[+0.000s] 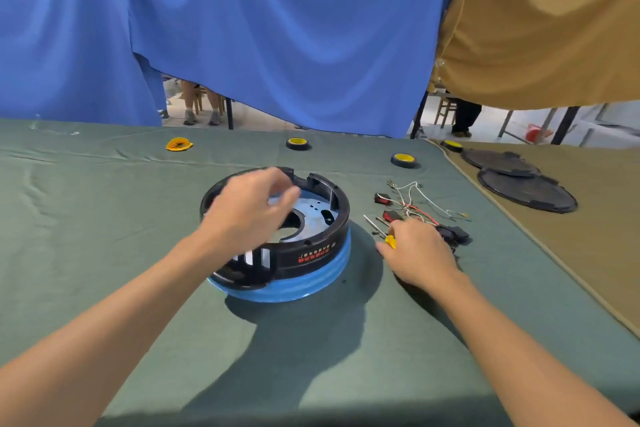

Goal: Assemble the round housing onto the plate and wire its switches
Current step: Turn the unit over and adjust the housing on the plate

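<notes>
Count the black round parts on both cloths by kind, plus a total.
Black rings with yellow centres: 3
Flat black covers: 2
Black round housing: 1
Total: 6

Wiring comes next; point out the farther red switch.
Head view: the red switch lies on the green cloth, right of the round housing, beside the loose wires, just beyond the right hand.
</notes>
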`<state>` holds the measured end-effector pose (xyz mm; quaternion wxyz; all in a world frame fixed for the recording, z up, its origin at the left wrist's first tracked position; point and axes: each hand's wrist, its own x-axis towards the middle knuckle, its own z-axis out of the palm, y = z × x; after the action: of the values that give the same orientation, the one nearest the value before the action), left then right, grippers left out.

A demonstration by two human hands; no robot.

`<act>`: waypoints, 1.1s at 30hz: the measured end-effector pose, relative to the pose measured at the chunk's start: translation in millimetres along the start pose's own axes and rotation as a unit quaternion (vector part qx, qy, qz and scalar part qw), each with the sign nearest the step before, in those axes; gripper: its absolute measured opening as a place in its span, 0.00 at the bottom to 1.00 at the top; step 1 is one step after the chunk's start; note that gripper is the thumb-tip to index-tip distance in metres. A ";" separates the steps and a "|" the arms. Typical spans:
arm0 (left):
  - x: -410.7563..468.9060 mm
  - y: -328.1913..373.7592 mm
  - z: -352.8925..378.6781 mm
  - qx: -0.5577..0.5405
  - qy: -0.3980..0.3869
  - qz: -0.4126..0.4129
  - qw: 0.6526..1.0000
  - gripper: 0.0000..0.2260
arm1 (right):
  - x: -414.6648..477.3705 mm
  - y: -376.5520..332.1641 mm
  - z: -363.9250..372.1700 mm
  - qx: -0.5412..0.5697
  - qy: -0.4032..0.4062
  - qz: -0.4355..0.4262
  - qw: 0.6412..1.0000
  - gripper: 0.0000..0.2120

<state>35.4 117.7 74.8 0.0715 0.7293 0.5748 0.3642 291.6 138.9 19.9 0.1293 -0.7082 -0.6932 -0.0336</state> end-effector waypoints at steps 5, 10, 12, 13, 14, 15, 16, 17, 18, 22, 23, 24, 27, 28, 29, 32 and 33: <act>-5.7 30.7 33.3 0.164 -0.122 0.097 0.974 0.23 | -7.7 4.7 5.4 0.014 0.100 -0.038 0.994 0.07; 1.5 24.2 40.5 0.176 -0.142 0.094 0.969 0.19 | -8.5 32.7 -13.4 0.116 0.118 -0.003 0.986 0.07; 3.6 25.0 42.9 0.189 -0.150 0.094 0.966 0.19 | -16.2 35.9 -17.3 0.163 0.081 -0.032 0.983 0.05; 4.8 25.4 43.9 0.193 -0.150 0.091 0.965 0.19 | -21.3 34.4 -15.8 0.159 0.055 -0.057 0.984 0.04; 6.4 25.7 44.6 0.195 -0.148 0.090 0.965 0.19 | -26.3 32.1 -12.0 0.140 0.031 -0.081 0.986 0.05; 7.8 26.4 45.5 0.197 -0.147 0.089 0.965 0.19 | -30.2 30.0 -7.7 0.114 0.011 -0.098 0.989 0.05; 9.3 27.1 45.9 0.197 -0.148 0.090 0.965 0.19 | -32.0 29.2 -4.9 0.097 -0.003 -0.106 0.990 0.06; 10.4 27.8 46.8 0.197 -0.149 0.090 0.965 0.18 | -30.2 29.3 -4.4 0.093 -0.015 -0.106 0.990 0.07; 11.5 28.4 47.1 0.195 -0.150 0.089 0.965 0.18 | -25.9 29.9 -5.9 0.104 -0.023 -0.102 0.989 0.08; 13.8 29.8 47.3 0.186 -0.156 0.081 0.967 0.18 | 4.7 32.4 -11.1 0.162 0.028 -0.068 0.984 0.06; 14.4 29.2 47.6 0.184 -0.154 0.082 0.967 0.18 | 12.0 33.0 -10.0 0.148 0.040 -0.066 0.986 0.05; 14.6 28.8 47.8 0.183 -0.151 0.084 0.968 0.18 | 17.5 33.4 -7.9 0.131 0.037 -0.068 0.988 0.06; 15.3 28.5 48.8 0.186 -0.146 0.090 0.967 0.19 | 26.9 32.5 2.0 0.079 0.001 -0.091 0.993 0.08; 15.4 28.3 49.1 0.184 -0.146 0.091 0.968 0.19 | 27.9 31.5 4.4 0.067 0.001 -0.095 0.993 0.08; 15.7 28.1 48.9 0.178 -0.147 0.089 0.969 0.19 | 28.9 30.7 6.1 0.062 0.005 -0.094 0.994 0.08; 15.6 26.9 45.9 0.136 -0.145 0.086 0.976 0.20 | 30.1 27.3 7.3 0.061 0.017 -0.087 0.994 0.08; 15.2 26.4 44.0 0.108 -0.139 0.083 0.981 0.20 | 29.8 26.4 6.9 0.053 0.020 -0.089 0.994 0.07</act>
<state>84.3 136.4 63.6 0.0412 0.8212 0.5328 0.2000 318.0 169.4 16.4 0.1771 -0.6352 -0.7515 -0.0218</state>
